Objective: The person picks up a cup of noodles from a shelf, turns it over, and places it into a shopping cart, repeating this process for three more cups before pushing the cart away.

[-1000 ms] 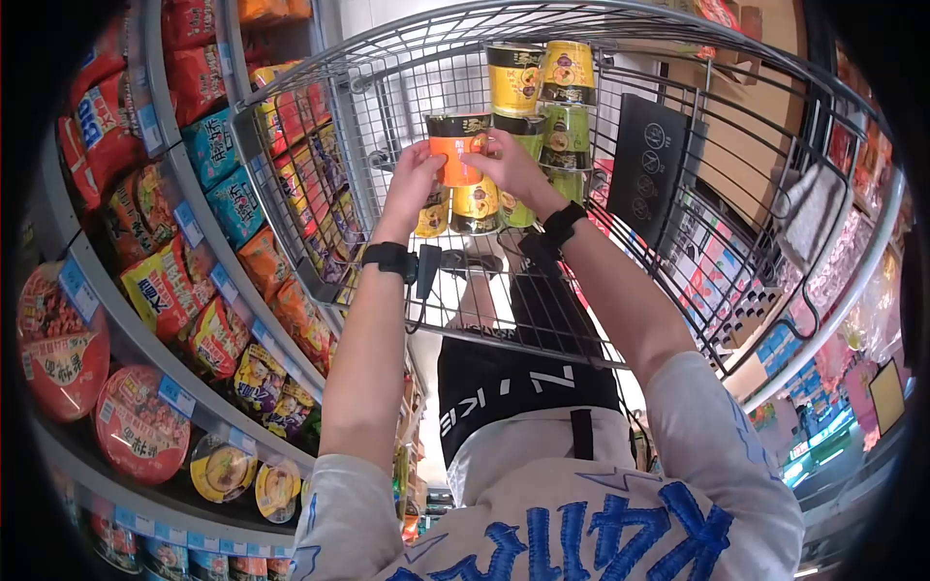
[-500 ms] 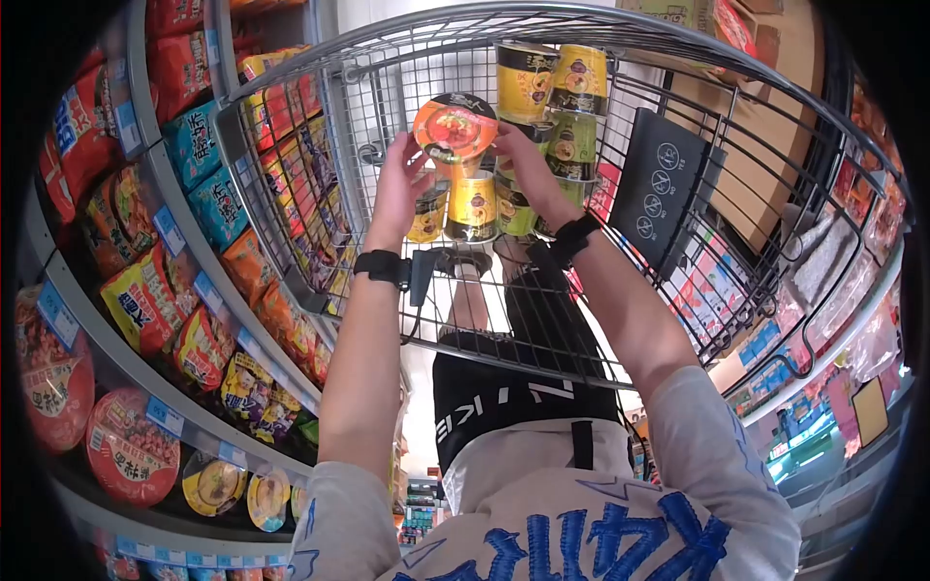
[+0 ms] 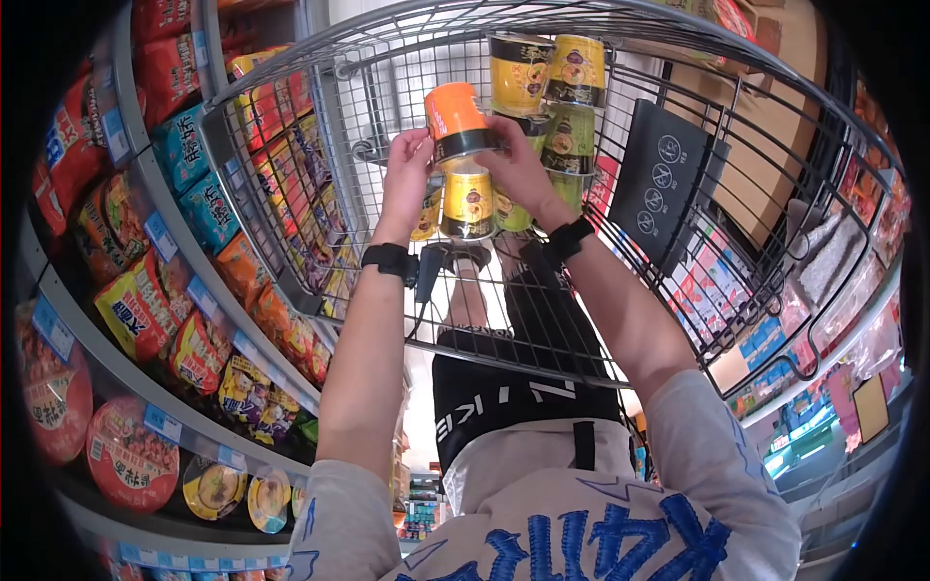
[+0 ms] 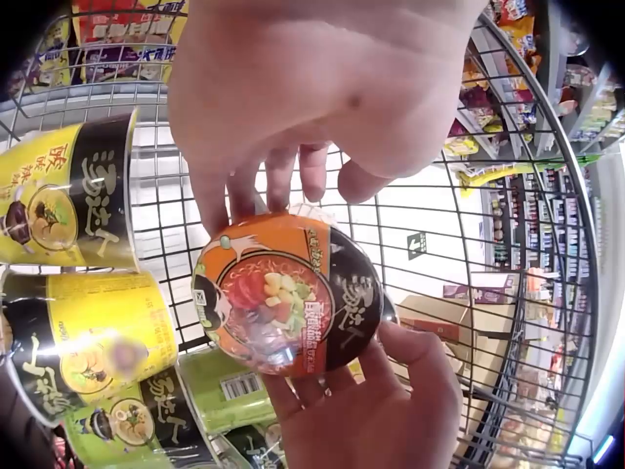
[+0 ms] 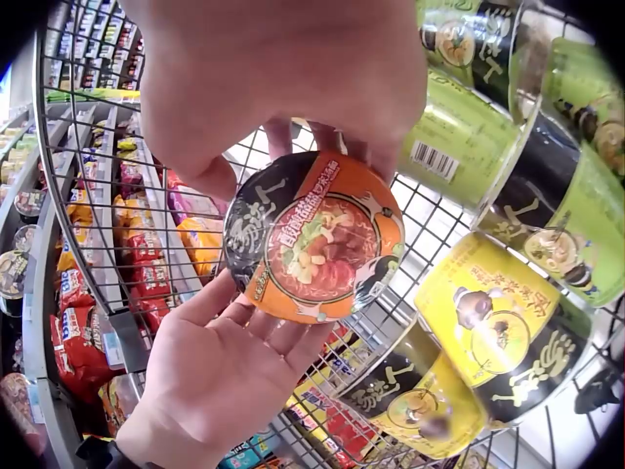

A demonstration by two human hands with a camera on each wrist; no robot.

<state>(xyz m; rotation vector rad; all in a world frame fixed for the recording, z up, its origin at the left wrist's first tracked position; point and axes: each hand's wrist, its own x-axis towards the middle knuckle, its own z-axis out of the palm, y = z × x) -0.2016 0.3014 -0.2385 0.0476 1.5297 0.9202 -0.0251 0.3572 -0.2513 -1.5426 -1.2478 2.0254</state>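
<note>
1. The wire cart (image 3: 295, 298) is partly covered by arms (image 3: 363, 368).
2. The cup pile (image 3: 578, 73) is partly hidden by the right hand (image 3: 521, 167).
3. Left of the pile, the orange cup (image 3: 455, 108) is gripped by that hand and the left hand (image 3: 407, 179); some fingertips are hidden.
4. Its tipped-down lid (image 5: 317, 244) is colored black and orange, with noodles shown.

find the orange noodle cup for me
In the head view, the orange noodle cup is at upper centre, held between the left hand and the right hand, just left of the upper yellow cups.
</note>
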